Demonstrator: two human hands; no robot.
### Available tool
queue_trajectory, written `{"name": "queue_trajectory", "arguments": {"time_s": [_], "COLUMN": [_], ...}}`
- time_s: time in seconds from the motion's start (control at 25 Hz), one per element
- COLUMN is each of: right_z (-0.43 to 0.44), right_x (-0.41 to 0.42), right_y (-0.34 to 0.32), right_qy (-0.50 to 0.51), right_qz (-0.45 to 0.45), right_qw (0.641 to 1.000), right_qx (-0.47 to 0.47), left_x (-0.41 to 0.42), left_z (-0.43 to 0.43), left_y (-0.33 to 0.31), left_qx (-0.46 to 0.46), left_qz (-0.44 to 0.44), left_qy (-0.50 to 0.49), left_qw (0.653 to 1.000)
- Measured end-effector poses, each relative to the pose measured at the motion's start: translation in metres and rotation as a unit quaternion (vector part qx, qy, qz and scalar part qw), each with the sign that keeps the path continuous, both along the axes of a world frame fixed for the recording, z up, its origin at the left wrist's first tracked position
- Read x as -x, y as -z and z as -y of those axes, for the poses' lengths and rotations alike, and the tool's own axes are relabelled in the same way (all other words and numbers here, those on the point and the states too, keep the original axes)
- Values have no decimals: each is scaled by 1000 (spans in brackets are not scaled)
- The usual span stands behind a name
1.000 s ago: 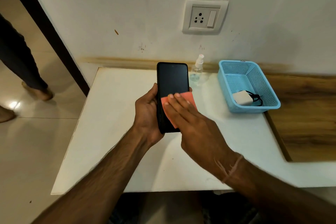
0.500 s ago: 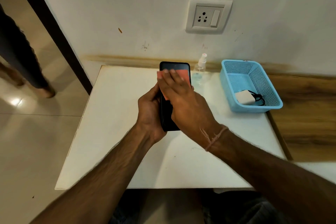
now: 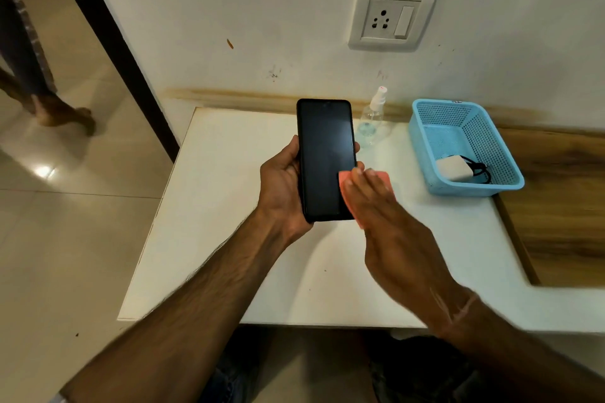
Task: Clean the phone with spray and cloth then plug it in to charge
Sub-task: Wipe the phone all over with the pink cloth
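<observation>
My left hand [image 3: 281,185] grips a black phone [image 3: 324,154] upright above the white table [image 3: 229,239], its dark screen facing me. With straight fingers, my right hand [image 3: 379,216] presses a small orange-pink cloth [image 3: 384,178] against the lower right part of the screen. A clear spray bottle [image 3: 373,121] with a white nozzle stands on the table just behind the phone. A white charger [image 3: 453,168] with a black cable lies in the blue basket [image 3: 422,137]. The wall socket [image 3: 391,18] with its switch is above the table.
The blue basket sits at the table's back right, next to a lower wooden surface [image 3: 556,206]. A dark door frame [image 3: 111,42] stands left of the table. Another person's legs [image 3: 36,75] are on the tiled floor at far left.
My right hand slid the cloth up to the top of the screen and has come back down to the lower right part. The left hand keeps its hold on the phone.
</observation>
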State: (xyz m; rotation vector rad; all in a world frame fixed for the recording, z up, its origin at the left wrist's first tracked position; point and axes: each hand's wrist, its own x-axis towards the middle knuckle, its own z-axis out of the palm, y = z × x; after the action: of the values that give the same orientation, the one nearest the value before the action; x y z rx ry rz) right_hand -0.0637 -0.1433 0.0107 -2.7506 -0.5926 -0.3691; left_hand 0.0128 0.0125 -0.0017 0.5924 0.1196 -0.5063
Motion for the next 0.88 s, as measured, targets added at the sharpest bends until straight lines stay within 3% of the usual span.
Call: {"name": "queue_trajectory", "arguments": {"time_s": [0.24,0.48,0.68,0.8,0.88], "right_z": [-50,-23,-32,-55,-52], "right_x": [-20,22,-18,-30,-28], "right_y": [5,26,5,4,8], "right_qy": [17,-66,77,104,89], "right_qz": [-14,22,-23,-25,-5], "right_qw": [997,997,985,967,968], "right_qx": [-73,-12,-151,-231,-235], "left_x": [1,-1,-2,-3,-4], "left_z": [-4,-3,-4,-9,-13], "left_y": [1,4,1,-1,0], "left_qx": [6,16,-12,-3,-7], "left_qz": [-21,-10,-11,-25,-18], "left_qy": [-9,15,-2,-15,-16], "left_qw": [1000,1000,1000,1000,1000]}}
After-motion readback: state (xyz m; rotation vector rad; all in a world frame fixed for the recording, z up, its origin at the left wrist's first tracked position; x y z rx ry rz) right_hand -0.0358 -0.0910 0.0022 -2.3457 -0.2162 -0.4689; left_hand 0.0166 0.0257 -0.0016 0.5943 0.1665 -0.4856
